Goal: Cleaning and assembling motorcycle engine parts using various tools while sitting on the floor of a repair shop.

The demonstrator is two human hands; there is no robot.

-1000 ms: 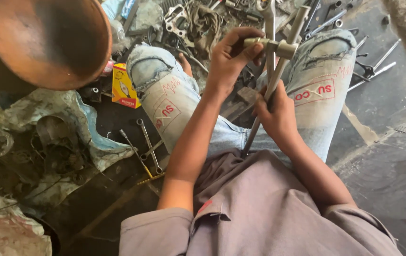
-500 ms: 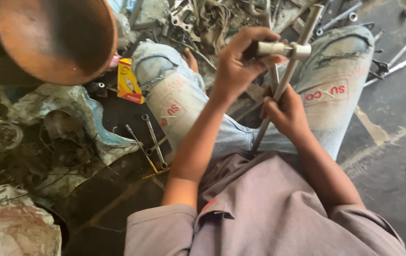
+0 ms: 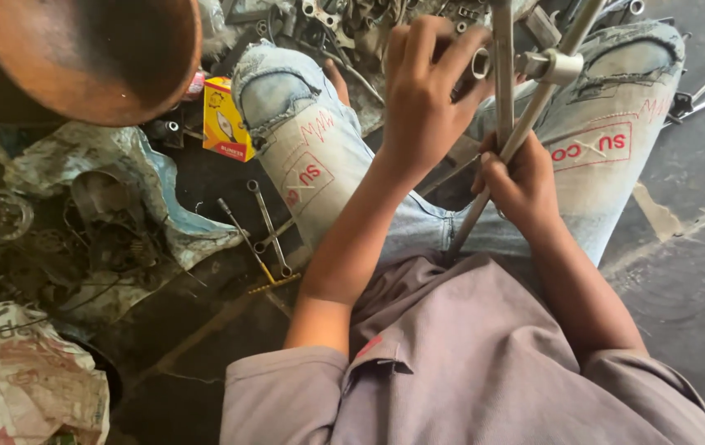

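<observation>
I sit on a dark floor with my knees up, in pale ripped jeans and a grey shirt. My left hand (image 3: 422, 103) grips the crossbar end of a metal cross-shaped wrench (image 3: 552, 67) near its socket. My right hand (image 3: 520, 183) is wrapped around the wrench's long slanted shaft (image 3: 472, 222), which runs down between my legs. A second upright bar of the tool rises past my left fingers and leaves the frame at the top.
A rusty round pan (image 3: 93, 49) fills the upper left. A yellow box (image 3: 226, 121) and two spanners (image 3: 266, 227) lie beside my left knee. Greasy parts on crumpled plastic (image 3: 105, 214) lie left, a printed sack (image 3: 23, 383) lower left, loose tools (image 3: 702, 91) right.
Both hands and the wrench sit higher and further right in view than before. My left hand keeps its grip on the crossbar; the right stays on the shaft.
</observation>
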